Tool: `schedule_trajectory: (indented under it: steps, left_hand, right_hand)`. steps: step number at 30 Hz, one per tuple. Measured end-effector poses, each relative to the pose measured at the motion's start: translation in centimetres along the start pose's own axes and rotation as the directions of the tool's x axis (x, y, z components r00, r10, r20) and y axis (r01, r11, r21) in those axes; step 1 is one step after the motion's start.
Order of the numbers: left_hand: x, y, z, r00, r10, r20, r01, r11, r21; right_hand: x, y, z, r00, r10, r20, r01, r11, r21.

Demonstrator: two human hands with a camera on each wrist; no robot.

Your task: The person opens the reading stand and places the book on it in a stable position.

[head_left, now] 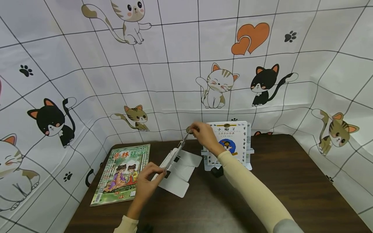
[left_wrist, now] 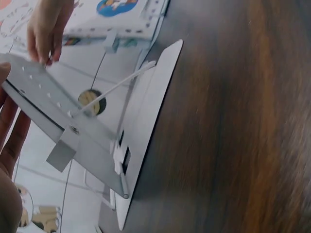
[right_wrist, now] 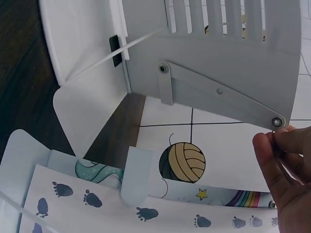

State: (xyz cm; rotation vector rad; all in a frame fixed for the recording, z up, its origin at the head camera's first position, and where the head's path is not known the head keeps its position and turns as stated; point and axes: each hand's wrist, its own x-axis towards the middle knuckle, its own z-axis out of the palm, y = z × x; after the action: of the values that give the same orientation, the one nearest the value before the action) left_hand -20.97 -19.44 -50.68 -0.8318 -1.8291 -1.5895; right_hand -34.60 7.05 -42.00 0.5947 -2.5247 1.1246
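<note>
A white metal book stand [head_left: 182,170] stands on the table with its slotted back panel [right_wrist: 214,73] tilted up from the base [left_wrist: 150,116]. My left hand [head_left: 148,179] holds one side of this panel; in the left wrist view its thumb lies at the edge, with fingers behind. At the upper corner, my right hand [head_left: 205,136] pinches the panel's edge beside the riveted end of a folding support arm [right_wrist: 218,90]. A thin wire prop [left_wrist: 114,90] runs between panel and base.
Right of the stand, a pale blue book stand [head_left: 248,142] bears an upright white children's book [head_left: 237,132] with footprints. A colourful magazine [head_left: 122,176] lies flat at the left of the dark wooden table [head_left: 276,194]. Cat-patterned cloth [head_left: 180,77] hangs behind.
</note>
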Motion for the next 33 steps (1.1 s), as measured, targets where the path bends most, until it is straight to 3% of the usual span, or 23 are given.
schedule_trajectory:
  steps: [4, 7, 12, 19, 23, 28, 33]
  left_hand:
    - [0.1, 0.7, 1.1, 0.996, 0.051, 0.071, -0.049, 0.999, -0.020]
    - [0.2, 1.1, 2.0, 0.994, 0.057, 0.089, -0.060, 0.998, 0.031]
    - [0.2, 1.4, 3.4, 0.995, 0.026, 0.097, -0.038, 0.992, 0.121]
    - [0.2, 1.2, 4.6, 0.993, -0.040, 0.110, 0.027, 0.993, 0.119]
    - [0.1, 1.1, 4.7, 0.990, -0.077, 0.121, 0.064, 0.992, 0.107]
    - [0.4, 1.2, 4.0, 0.972, -0.174, 0.155, 0.155, 0.980, 0.123]
    - [1.9, 1.2, 2.8, 0.962, -0.242, 0.127, 0.219, 0.961, 0.169]
  right_hand:
    - [0.8, -0.1, 0.5, 1.000, -0.004, 0.006, 0.004, 1.000, 0.031]
    - [1.4, -0.4, 1.0, 1.000, -0.009, 0.014, 0.008, 1.000, 0.022]
    - [2.1, -1.1, 1.7, 0.998, -0.055, 0.035, 0.055, 0.998, 0.012]
    - [2.3, -1.7, 2.2, 0.993, -0.065, 0.100, 0.066, 0.998, -0.006]
    - [2.2, -1.6, 2.0, 0.991, -0.047, 0.124, 0.050, 0.998, -0.024]
    - [1.6, -1.2, 1.5, 0.987, -0.063, 0.148, 0.065, 0.998, -0.007]
    - [-0.3, -1.2, 0.7, 0.992, -0.091, 0.087, 0.091, 0.996, 0.007]
